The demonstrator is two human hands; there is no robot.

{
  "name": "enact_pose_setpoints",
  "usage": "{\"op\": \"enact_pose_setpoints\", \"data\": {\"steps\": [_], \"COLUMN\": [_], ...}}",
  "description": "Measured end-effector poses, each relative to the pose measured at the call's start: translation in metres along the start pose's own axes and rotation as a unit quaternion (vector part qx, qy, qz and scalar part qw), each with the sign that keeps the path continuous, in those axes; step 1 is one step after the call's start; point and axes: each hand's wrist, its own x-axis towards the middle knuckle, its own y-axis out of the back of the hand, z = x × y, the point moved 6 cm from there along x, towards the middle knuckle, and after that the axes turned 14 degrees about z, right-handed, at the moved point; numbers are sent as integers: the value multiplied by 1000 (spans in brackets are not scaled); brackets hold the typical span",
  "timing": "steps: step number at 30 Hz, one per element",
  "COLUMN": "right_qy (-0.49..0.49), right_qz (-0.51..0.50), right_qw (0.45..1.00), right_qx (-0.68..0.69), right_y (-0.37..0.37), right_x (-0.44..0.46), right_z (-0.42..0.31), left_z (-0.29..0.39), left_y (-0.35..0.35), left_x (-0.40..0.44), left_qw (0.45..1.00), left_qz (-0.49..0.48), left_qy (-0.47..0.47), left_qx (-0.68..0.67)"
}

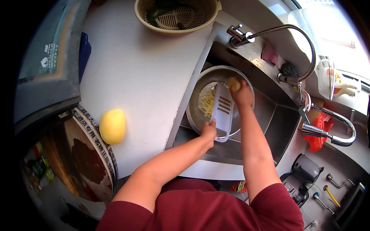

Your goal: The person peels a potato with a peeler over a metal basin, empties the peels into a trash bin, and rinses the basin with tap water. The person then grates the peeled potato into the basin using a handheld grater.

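My left hand (209,131) is closed around the near end of a white flat grater (223,125), which lies tilted across a metal basin (192,113) in the sink. My right hand (243,95) grips a piece of peeled potato (233,83) beside the grater's far end. Pale yellow potato shreds (207,103) lie in the basin, left of the grater. A whole peeled potato (113,126) rests on the counter to my left.
The steel sink (266,111) surrounds the basin. A curved tap (308,42) and a second tap (343,140) reach over its right side. A plastic basket (181,29) with green vegetables stands on the white counter (142,77). A red bag (320,129) lies at right.
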Motion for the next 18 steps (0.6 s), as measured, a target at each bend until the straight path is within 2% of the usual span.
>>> {"op": "enact_pose_setpoints", "data": {"steps": [3,6,9,11,14,15,16,18], "right_qy": [65,95,11,-34,-38,-31,-7,42], "right_qz": [-20,-75,-71,-30,-40,-63,-44,-13], "right_qw": [997,992,997,999,998,997,999,999], "right_qx": [28,22,-24,-6,-23,-27,-15,-7], "right_y": [69,98,56,-4,-35,-37,-31,19], "right_x": [-45,-113,-124,-81,-11,1,1,-21], "right_z": [-6,-8,-10,6,1,1,1,2], "left_z": [-3,-9,-12,-13,-6,-8,-3,-1], "left_y": [0,-8,-3,-1,-2,-3,0,2], "left_x": [1,11,6,7,-4,-7,-4,-9], "left_qw": [1000,998,998,999,1000,1000,1000,1000], "left_qz": [-3,-4,19,25,-1,-24,-12,4], "left_qy": [3,7,-2,-32,-4,1,-2,7], "left_qx": [-20,-68,-52,-6,16,-15,-11,-8]}}
